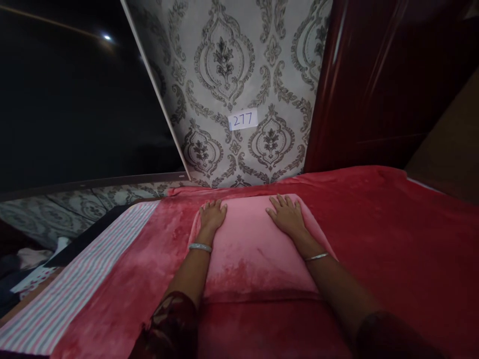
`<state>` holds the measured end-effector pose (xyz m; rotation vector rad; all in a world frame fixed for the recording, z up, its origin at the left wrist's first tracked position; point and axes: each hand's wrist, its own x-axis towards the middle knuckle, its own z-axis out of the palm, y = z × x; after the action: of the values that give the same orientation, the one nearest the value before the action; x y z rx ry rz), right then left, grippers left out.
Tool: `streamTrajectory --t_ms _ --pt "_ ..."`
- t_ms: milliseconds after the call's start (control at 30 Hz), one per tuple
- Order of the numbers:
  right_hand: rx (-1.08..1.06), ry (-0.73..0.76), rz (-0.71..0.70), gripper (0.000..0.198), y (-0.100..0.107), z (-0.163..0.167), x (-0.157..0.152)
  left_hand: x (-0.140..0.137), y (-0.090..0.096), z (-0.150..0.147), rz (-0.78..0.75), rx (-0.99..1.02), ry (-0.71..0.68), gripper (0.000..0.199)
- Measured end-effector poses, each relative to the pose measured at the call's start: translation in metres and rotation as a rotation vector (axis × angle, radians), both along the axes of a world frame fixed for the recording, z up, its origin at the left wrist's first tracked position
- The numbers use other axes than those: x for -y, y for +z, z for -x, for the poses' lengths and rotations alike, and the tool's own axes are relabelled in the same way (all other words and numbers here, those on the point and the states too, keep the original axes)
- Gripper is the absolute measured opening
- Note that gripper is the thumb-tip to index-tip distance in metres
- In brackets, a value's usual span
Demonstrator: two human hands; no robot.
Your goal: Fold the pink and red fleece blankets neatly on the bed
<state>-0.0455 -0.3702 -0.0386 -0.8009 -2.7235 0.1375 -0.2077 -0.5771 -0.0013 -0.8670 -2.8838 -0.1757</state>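
Pink plush pad (243, 234) lies mid-view on the red blanket (385, 239), its far edge near the patterned wall (224, 94). I have the left hand (212, 218) flat on its far left corner and the right hand (288, 214) flat near its far right corner, fingers spread on both. Blanket gives me wide room rightward; leftward, a narrower strip ends at the striped cloth (86, 279).
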Motion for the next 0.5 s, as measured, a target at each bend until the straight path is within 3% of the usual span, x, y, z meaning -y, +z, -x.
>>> streamTrajectory --t_ms 200,300,400,500 --pt "0.007 -0.005 0.025 0.060 0.005 -0.004 0.001 0.005 0.021 0.005 0.087 0.117 -0.068 0.060" --pt "0.044 -0.002 0.054 0.062 0.007 -0.006 0.000 0.021 0.030 -0.012 0.114 0.136 -0.099 0.064" --pt "0.051 0.013 0.061 0.063 0.004 -0.006 -0.004 0.049 0.025 -0.047 0.128 0.075 -0.221 0.065" --pt "0.046 0.019 0.059 0.064 -0.001 -0.004 -0.007 0.080 0.006 -0.080 0.143 0.060 -0.281 0.064"
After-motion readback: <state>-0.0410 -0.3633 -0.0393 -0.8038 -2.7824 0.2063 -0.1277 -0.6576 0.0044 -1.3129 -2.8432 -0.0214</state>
